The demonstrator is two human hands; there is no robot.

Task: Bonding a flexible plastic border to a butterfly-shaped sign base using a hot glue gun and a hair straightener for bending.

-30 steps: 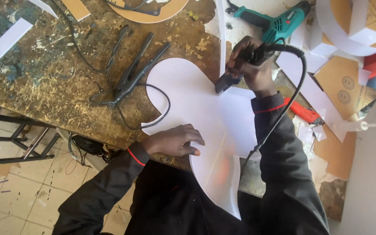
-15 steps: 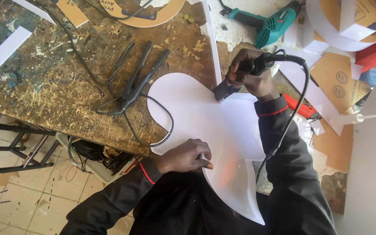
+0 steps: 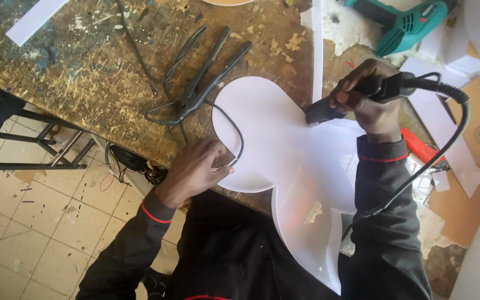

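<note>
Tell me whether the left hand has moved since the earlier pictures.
Yes. The left hand has shifted left along the edge of the white sheet, closer to the black tongs on the bench.

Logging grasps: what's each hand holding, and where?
Right hand grips black corded tool around its body. Left hand lies flat on white cutout sheet's edge, gripping nothing.

A workshop: scarred workbench [image 3: 84, 72], teal power drill [image 3: 404, 25], scattered offcuts [image 3: 31, 22]

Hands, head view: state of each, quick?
Left hand: flat on the white cut-out sheet, not gripping.
Right hand: closed around the black corded tool.
</note>
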